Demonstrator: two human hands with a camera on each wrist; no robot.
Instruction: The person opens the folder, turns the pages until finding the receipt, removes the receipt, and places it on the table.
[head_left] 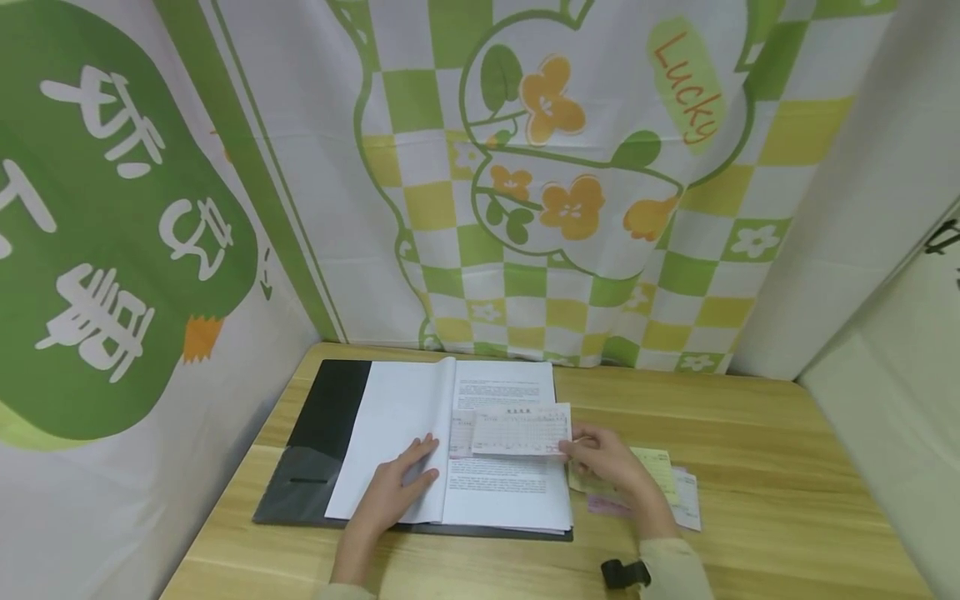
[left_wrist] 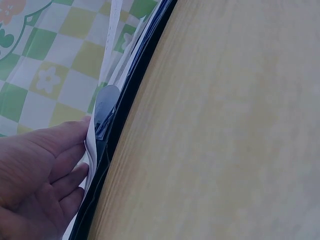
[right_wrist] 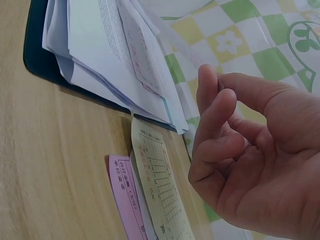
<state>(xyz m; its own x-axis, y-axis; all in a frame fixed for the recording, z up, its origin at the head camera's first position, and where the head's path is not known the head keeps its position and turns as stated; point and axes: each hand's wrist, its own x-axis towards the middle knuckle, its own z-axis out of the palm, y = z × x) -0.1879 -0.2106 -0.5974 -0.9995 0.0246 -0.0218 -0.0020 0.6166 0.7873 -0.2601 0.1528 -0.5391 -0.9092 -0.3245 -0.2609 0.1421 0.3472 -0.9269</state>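
Observation:
A black folder (head_left: 307, 479) lies open on the table, with a blank left page (head_left: 393, 400) and a printed right page (head_left: 502, 487). My left hand (head_left: 390, 492) rests on the left page beside the fold, fingers spread; in the left wrist view the left hand (left_wrist: 45, 170) lies against the sheets' edge. Over the printed page my right hand (head_left: 609, 460) pinches a white receipt slip (head_left: 517, 432) by its right end. Another slip (head_left: 461, 435) shows partly from behind it, lying on the page. In the right wrist view, the right hand's (right_wrist: 245, 150) thumb and index finger meet at the slip's edge.
Right of the folder, a yellow slip (head_left: 660, 467), a pink slip (head_left: 604, 505) and a white slip (head_left: 688, 504) overlap on the wooden table (head_left: 772, 467), partly under the right forearm. A patterned curtain (head_left: 525, 308) hangs at the table's back edge. A black strap (head_left: 625, 573) sits at the right cuff.

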